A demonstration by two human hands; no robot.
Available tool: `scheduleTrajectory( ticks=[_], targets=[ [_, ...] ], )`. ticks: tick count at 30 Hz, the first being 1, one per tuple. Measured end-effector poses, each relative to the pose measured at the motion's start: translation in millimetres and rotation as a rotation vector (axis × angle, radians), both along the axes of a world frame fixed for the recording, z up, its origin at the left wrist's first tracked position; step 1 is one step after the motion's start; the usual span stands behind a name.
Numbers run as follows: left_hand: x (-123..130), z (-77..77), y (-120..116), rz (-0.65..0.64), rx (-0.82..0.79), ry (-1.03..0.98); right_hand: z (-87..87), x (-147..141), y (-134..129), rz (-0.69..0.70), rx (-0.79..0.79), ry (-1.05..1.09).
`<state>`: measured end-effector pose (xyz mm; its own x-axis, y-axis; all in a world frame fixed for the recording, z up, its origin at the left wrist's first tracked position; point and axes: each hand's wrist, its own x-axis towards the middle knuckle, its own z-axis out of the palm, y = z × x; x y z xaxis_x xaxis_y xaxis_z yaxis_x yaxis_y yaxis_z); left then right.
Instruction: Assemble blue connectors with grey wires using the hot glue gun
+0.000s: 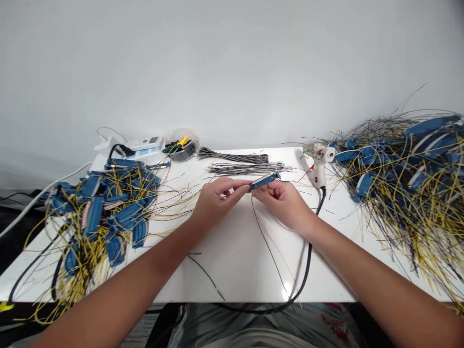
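Between my two hands, over the middle of the white table, is a slim blue plastic part (264,181) with a pale strip along its top. My left hand (222,197) pinches its left end with thumb and forefinger. Fingers of my right hand (282,199) are closed round its underside and right side. A thin black wire and a yellow wire (259,223) hang from its left end down toward the table edge. Just beyond my hands lie two bundles of thin dark wires (250,168). What the fingertips press on is partly hidden.
A heap of blue parts with yellow wires (125,215) covers the left side; a larger heap (416,169) fills the right. A white glue gun (319,166) stands right of centre, its black cable (309,263) looping to the front edge. A power strip (145,149) and tub (186,152) sit back left.
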<state>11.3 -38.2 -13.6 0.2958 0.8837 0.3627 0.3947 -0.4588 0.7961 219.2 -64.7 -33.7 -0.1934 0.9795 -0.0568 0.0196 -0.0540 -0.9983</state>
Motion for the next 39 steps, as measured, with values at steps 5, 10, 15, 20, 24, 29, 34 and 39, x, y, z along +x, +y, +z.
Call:
scheduleTrajectory(
  ticks=[5,10,15,20,24,29,34,39],
  targets=[
    [-1.3,-4.4,1.5,0.000,-0.008,0.009,-2.5,0.2,0.2,0.003,-0.006,-0.010],
    [-1.4,-4.0,1.3,0.002,-0.024,0.026,-1.8,0.7,-0.3,-0.004,-0.014,-0.037],
    [-1.1,-2.2,0.9,0.001,-0.015,0.031,-1.8,0.5,0.4,0.006,-0.002,-0.044],
    [-0.8,-2.3,0.7,-0.004,-0.036,0.019,-3.1,-0.2,1.2,-0.012,-0.001,-0.070],
    [-0.5,-1.8,0.1,-0.005,-0.016,0.020,-1.8,0.0,0.8,-0.015,-0.001,-0.068],
    [-0.4,-1.0,-0.2,-0.008,-0.021,0.008,-1.0,0.8,0.3,-0.010,0.003,-0.070],
    [-0.1,0.6,-0.7,-0.013,-0.005,0.005,-0.3,1.1,0.6,-0.022,0.006,-0.106],
    [-0.3,1.8,-1.5,-0.032,-0.054,-0.008,-0.3,0.7,0.3,-0.021,-0.007,-0.121]
  ],
)
